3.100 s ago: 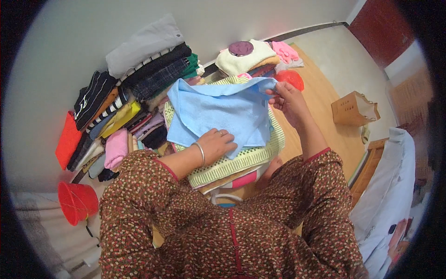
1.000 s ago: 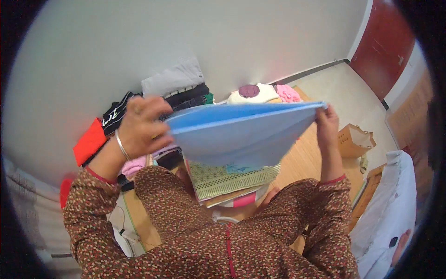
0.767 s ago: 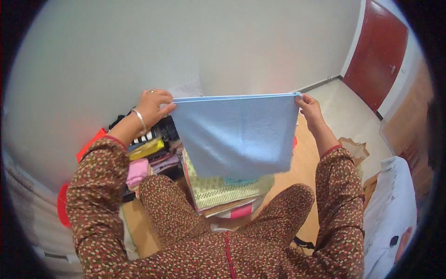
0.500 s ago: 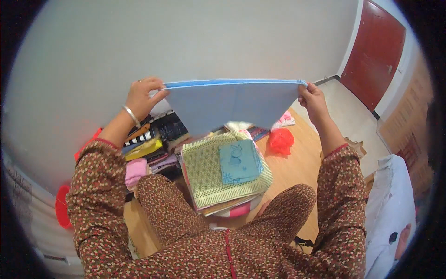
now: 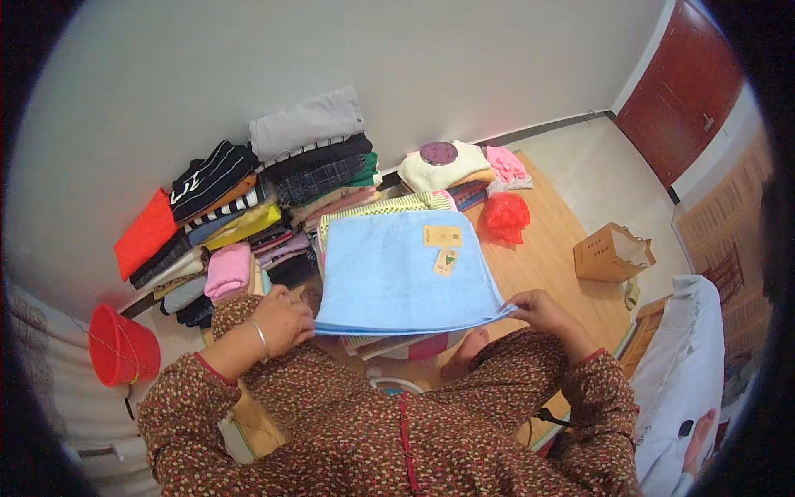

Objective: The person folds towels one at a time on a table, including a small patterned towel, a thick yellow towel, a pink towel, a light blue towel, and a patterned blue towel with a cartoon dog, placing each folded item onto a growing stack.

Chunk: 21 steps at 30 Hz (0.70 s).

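Left hand (image 5: 283,321) pinches near-left corner of blue towel (image 5: 389,269), right hand (image 5: 535,313) near-right; towel spread over green patterned cloth (image 5: 377,205), tan tags (image 5: 442,236) uppermost; equal, gentle pull at both corners best keeps layered edges aligned.

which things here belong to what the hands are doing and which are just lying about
In hand:
blue towel, held by its near corners
left hand and right hand
patterned cloth, showing past the towel's far edge, probably

Seemingly just lying about:
red bucket
paper bag
red plastic bag
folded clothes by the wall
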Each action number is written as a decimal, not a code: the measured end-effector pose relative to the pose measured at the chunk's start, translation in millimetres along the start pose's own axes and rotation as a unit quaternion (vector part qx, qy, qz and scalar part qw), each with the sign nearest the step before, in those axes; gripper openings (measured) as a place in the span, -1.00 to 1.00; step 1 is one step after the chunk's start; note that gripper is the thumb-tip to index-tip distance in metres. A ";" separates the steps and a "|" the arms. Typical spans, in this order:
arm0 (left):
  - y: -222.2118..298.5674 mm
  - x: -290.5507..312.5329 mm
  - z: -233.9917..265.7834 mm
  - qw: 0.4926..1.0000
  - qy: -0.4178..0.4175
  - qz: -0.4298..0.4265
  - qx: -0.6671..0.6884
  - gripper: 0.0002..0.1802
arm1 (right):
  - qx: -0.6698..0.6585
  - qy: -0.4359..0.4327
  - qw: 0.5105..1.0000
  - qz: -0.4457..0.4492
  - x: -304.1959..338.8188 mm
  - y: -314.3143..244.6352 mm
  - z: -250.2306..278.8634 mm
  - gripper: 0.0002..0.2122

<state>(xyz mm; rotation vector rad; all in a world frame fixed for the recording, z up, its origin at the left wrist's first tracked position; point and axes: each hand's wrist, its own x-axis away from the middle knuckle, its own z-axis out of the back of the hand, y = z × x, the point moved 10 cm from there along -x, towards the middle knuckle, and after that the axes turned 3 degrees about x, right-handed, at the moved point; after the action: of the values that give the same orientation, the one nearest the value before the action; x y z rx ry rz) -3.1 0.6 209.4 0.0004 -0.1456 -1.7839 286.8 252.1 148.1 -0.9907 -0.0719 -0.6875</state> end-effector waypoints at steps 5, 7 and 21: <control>-77.1 -42.7 -2.7 0.955 0.024 0.140 0.259 -0.83 | 0.018 0.040 0.998 0.033 -56.5 -8.1 28.6 -0.88; -128.5 -66.8 -19.9 0.870 0.100 0.218 0.430 -0.82 | -0.257 0.130 0.957 0.037 -97.3 20.3 47.2 -0.85; -212.7 -131.2 -148.2 0.671 0.085 0.428 0.600 -0.69 | -0.183 0.200 0.958 -0.092 -199.2 77.7 47.0 -0.76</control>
<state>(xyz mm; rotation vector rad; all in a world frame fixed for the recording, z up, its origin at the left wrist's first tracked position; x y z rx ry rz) -169.7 158.1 30.9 0.9039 -0.9932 -0.4706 185.0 416.6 45.6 -1.1876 0.3340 -1.0882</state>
